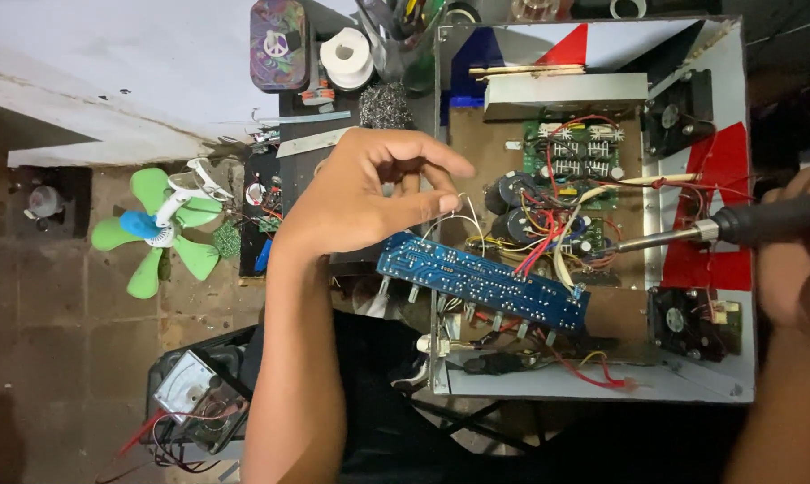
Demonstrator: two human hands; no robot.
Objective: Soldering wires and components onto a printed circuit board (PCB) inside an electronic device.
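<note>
— The left hand [369, 193], what's it doing there?

— Its thumb and forefinger are pinched on a thin silvery wire [459, 208], probably solder; the other fingers are curled loosely above. The wire runs from the fingertips down toward the blue circuit board [481, 280], which lies just near and to the right of that hand, slanting across the front edge of the open metal case [593, 381].

— And the right hand [795, 260]?

— Over at the right edge, only partly in view and blurred. It's wrapped round the black handle of a soldering iron [736, 224]. The iron's metal shaft points left into the case, its tip buried among the red and white wires [548, 237] just above the right end of the blue board.

— So the board sits between the two hands?

— Yes, closer to the left one. The pinched wire hangs just over its left part, though I can't tell whether it touches.

— What else is in the case?

— A green board [571, 152] at the far side with white parts on it, dark round capacitors [512, 206] beside it, and two small black fans [678, 116] by the right wall, one far and one near.

— And outside it?

— A little green fan [158, 229] lies on the floor well to the left, a meter with a dial [188, 387] sits near it toward us, and a white spool [346, 56] stands at the far side beside a patterned tin [277, 43].
</note>
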